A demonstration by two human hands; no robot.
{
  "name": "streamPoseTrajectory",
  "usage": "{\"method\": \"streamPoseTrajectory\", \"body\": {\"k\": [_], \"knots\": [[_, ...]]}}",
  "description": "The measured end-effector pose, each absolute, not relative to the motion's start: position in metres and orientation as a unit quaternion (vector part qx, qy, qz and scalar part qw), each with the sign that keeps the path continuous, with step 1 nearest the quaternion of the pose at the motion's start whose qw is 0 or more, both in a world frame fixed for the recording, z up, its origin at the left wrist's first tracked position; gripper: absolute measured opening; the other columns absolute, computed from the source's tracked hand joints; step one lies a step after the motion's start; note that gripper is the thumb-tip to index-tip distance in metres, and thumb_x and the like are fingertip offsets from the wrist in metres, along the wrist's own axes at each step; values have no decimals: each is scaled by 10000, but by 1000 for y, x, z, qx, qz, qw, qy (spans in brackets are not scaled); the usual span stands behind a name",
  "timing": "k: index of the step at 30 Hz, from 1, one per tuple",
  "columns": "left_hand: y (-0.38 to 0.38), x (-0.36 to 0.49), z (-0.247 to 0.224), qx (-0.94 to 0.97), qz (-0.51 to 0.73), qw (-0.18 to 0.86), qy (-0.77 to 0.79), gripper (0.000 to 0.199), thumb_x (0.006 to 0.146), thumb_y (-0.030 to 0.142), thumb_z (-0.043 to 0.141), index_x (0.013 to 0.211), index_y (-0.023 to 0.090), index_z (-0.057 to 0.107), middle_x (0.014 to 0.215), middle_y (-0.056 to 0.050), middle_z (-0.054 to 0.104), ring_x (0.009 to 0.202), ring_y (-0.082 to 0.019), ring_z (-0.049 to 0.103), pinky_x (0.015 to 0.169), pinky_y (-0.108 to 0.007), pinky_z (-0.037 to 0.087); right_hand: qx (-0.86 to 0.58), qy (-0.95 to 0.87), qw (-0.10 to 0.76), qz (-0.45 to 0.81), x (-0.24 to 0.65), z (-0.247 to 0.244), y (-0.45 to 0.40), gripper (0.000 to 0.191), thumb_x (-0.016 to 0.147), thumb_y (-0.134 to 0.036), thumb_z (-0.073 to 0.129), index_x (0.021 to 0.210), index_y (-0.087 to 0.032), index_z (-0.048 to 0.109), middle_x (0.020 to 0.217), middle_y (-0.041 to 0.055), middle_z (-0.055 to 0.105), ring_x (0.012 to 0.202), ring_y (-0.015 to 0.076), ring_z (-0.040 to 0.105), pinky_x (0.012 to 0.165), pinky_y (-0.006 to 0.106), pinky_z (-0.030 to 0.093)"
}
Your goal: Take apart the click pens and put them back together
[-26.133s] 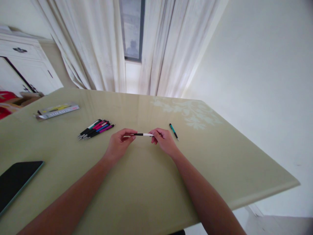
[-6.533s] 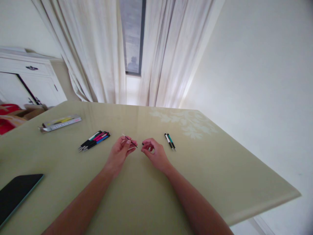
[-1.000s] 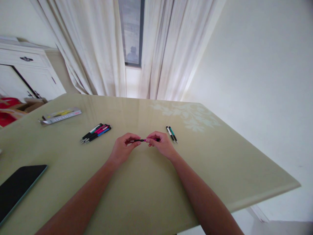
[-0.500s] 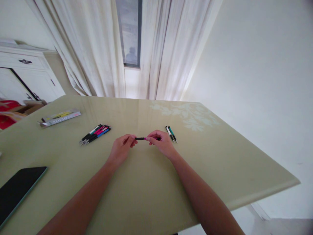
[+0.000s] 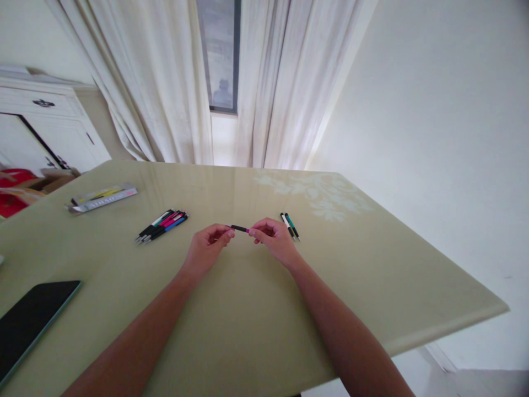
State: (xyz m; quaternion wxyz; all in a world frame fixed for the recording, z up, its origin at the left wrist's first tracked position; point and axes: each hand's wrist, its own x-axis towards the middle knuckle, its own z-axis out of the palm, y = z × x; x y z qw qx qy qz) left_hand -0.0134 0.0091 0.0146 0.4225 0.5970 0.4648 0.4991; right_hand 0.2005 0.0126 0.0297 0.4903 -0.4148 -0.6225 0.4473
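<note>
A pen (image 5: 239, 228) with a black grip and a purple barrel is held up between my two hands, above the table. My right hand (image 5: 273, 237) pinches the purple barrel between thumb and fingers and hides much of it. At the other end, my left hand (image 5: 209, 242) has its thumb and fingertips closed around the tip, which is partly hidden. Just beyond my right hand lie two pens, a white one (image 5: 287, 225) and a green one (image 5: 292, 225), both with black grips. To the left of my left hand rests a pile of pens (image 5: 162, 226) in several colours.
The pale green table (image 5: 248, 320) has a tablet-like dark device (image 5: 35, 309) near its left front edge. Farther back on the left lies a clear and white package (image 5: 103, 198) with something yellow inside. A white cabinet (image 5: 45, 121) and curtains (image 5: 165, 82) stand behind.
The pen has tilted, its left end rising slightly. My left fingers have shifted their hold at the tip. Both hands otherwise stay in nearly the same place.
</note>
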Motion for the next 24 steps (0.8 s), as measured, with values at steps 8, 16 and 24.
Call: {"method": "streamPoseTrajectory", "body": {"k": [8,16,24], "knots": [[9,-14,18,559,514,458,462,454,779,575,751,965,161,740,875,-81,759,704,-162,618,684,-289,529,-416,-645,485,419,204,26,15,307,795,-489,796,835,-191,737,700,21,688,616,134,603,568,254,452],[7,-11,18,541,512,486,457,416,785,550,762,888,149,724,812,-62,729,687,-141,594,677,-266,501,-417,-642,481,428,204,27,14,296,790,-472,800,842,-189,735,695,12,680,614,124,583,566,244,431],[6,-10,17,526,524,500,446,397,766,518,789,896,148,728,751,-33,694,681,-137,587,677,-263,483,-417,-650,479,418,204,28,13,251,791,-431,805,834,-190,749,701,10,687,618,122,577,568,242,419]]}}
